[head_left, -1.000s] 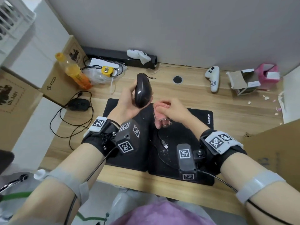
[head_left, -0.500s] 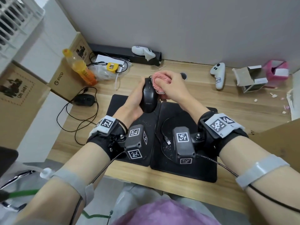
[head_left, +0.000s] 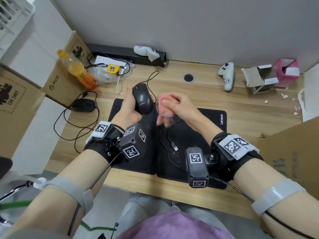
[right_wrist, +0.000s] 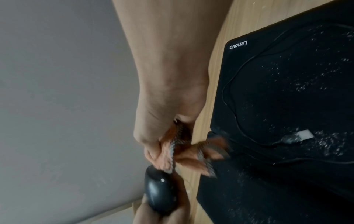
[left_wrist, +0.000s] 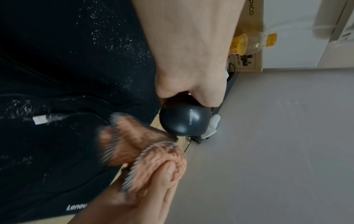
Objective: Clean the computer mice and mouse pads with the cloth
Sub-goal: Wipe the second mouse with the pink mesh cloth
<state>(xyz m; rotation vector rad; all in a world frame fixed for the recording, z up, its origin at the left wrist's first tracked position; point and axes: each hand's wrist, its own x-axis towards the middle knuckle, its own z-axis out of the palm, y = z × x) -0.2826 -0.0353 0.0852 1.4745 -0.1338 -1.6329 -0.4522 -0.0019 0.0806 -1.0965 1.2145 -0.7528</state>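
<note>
My left hand (head_left: 128,107) grips a black wired mouse (head_left: 142,99) from below, held above the far edge of the left black mouse pad (head_left: 119,109). My right hand (head_left: 179,107) clutches a bunched pink fluffy cloth (head_left: 165,107) just right of the mouse, touching its side. In the left wrist view the mouse (left_wrist: 184,119) sits under my fingers with the cloth (left_wrist: 141,145) beside it. The right wrist view shows the cloth (right_wrist: 182,151) above the mouse (right_wrist: 160,195). The Lenovo pad (head_left: 210,128) on the right is speckled with white crumbs and carries the mouse's cable and USB plug (head_left: 174,147).
A second black mouse (head_left: 84,105) with tangled cable lies left of the pads. An orange bottle (head_left: 77,71), yellow tape measure (head_left: 113,68), white controllers (head_left: 227,75), an open carton (head_left: 259,80) and a pink box (head_left: 287,69) line the desk's back. Cardboard boxes flank both sides.
The cloth hand rose from the pad to the mouse's far end, then slid back down along its right side. The left hand tilted the mouse flatter, top facing up.
</note>
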